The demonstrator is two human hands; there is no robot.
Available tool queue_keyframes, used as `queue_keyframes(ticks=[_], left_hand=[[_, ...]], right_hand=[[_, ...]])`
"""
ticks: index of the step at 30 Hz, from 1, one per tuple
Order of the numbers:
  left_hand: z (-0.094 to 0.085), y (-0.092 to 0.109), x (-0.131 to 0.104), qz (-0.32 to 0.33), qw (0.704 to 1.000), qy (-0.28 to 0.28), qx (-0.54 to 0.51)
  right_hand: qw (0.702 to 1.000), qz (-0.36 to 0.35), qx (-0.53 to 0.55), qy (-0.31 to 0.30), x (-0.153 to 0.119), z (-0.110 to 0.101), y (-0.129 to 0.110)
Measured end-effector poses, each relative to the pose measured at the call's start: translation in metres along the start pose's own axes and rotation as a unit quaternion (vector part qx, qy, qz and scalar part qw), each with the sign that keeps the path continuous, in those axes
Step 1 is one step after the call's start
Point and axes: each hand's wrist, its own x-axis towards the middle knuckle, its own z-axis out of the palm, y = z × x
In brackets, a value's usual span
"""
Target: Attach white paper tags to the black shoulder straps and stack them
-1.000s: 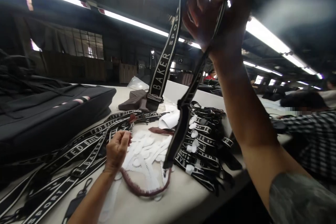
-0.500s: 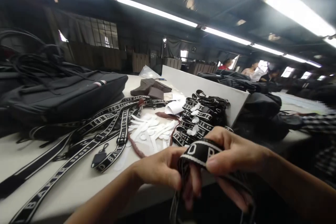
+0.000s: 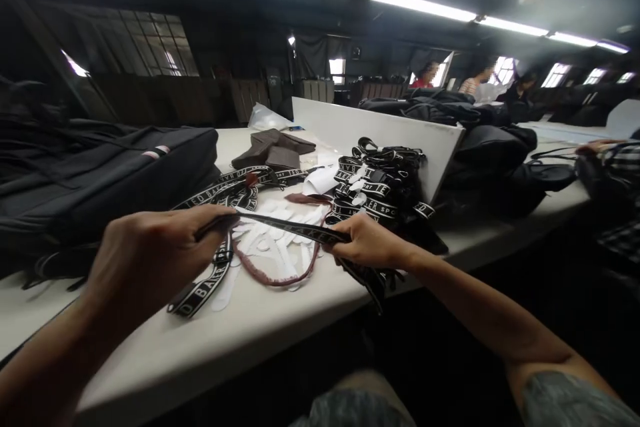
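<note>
A black webbing strap [image 3: 295,225] with white lettering is stretched between my two hands above the table. My left hand [image 3: 157,250] is closed on one part of it. About the other part my right hand [image 3: 367,240] is wrapped, and more of the strap hangs below that hand by the table edge. Under the stretched length lie white strips [image 3: 273,250] in a loose heap, with a reddish-brown cord [image 3: 260,275] curving round them. Loose lettered straps [image 3: 207,280] lie beyond and beside my left hand. Bundled lettered straps [image 3: 377,190] are piled just past my right hand.
A black bag [image 3: 175,147] stands on the table [image 3: 290,307] at left. Brown folded pieces [image 3: 273,150] lie farther back. A white upright board [image 3: 370,130] separates this side from dark bags [image 3: 495,153]. A person's checkered sleeve [image 3: 625,160] shows at far right.
My hands have moved apart, the left one going left and up. The strap, looped round my fingers before, is now drawn out between them. The camera view has shifted too.
</note>
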Motion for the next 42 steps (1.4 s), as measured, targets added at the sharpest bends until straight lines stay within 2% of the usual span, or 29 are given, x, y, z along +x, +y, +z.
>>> queue_keyframes(ticks=[2,5,6,8,10,11,12,14,16,19,22,23,25,28,30,32,33,34,36,39,42], left_hand=[[-0.006,0.000,0.001,0.066,0.990,-0.012,0.127],[-0.005,0.002,0.001,0.052,0.977,-0.031,0.206],[-0.002,0.003,0.001,0.040,0.977,-0.046,0.205],[0.008,0.004,0.000,0.008,0.987,-0.069,0.145],[0.022,0.005,-0.002,-0.060,0.990,-0.130,-0.008],[0.029,0.006,-0.003,-0.108,0.973,-0.173,-0.111],[0.036,0.008,-0.005,-0.161,0.938,-0.219,-0.216],[0.047,0.012,-0.007,-0.253,0.839,-0.295,-0.380],[0.054,0.015,-0.008,-0.302,0.763,-0.336,-0.462],[0.060,0.015,-0.006,-0.295,0.705,-0.359,-0.537],[0.068,0.013,0.000,-0.265,0.678,-0.351,-0.589],[0.072,0.013,0.001,-0.263,0.680,-0.346,-0.590],[0.084,0.013,0.003,-0.262,0.710,-0.319,-0.570],[0.105,0.013,0.000,-0.240,0.792,-0.232,-0.511],[0.117,0.010,-0.004,-0.218,0.834,-0.186,-0.471],[0.124,0.007,-0.009,-0.203,0.844,-0.174,-0.464],[0.126,0.006,-0.012,-0.201,0.836,-0.181,-0.477],[0.127,0.006,-0.015,-0.203,0.817,-0.202,-0.500],[0.129,0.007,-0.021,-0.220,0.756,-0.274,-0.553],[0.131,0.009,-0.031,-0.255,0.661,-0.366,-0.604],[0.134,0.008,-0.036,-0.289,0.617,-0.386,-0.623]], right_hand=[[0.998,-0.047,-0.026,0.037,0.009,0.004,0.005],[0.983,-0.102,0.011,0.153,0.022,0.010,0.007],[0.977,-0.101,0.059,0.180,0.026,0.012,0.006],[0.958,-0.081,0.203,0.184,0.036,0.014,0.002],[0.921,-0.079,0.347,0.156,0.047,0.014,-0.002],[0.901,-0.088,0.399,0.148,0.052,0.013,-0.004],[0.883,-0.096,0.436,0.145,0.058,0.013,-0.005],[0.857,-0.098,0.485,0.148,0.068,0.011,-0.009],[0.839,-0.088,0.514,0.155,0.077,0.011,-0.011],[0.817,-0.077,0.544,0.176,0.087,0.016,-0.013],[0.787,-0.051,0.584,0.192,0.096,0.024,-0.014],[0.776,-0.040,0.599,0.191,0.099,0.027,-0.015],[0.759,-0.009,0.629,0.171,0.104,0.031,-0.018],[0.732,0.028,0.669,0.129,0.111,0.032,-0.024],[0.711,0.033,0.693,0.116,0.114,0.029,-0.028],[0.693,0.030,0.714,0.100,0.117,0.023,-0.029],[0.688,0.024,0.720,0.091,0.119,0.020,-0.029],[0.685,0.015,0.723,0.086,0.121,0.016,-0.028],[0.684,-0.013,0.723,0.095,0.127,0.007,-0.023],[0.684,-0.052,0.711,0.156,0.141,-0.012,-0.011],[0.674,-0.082,0.699,0.222,0.155,-0.032,0.008]])
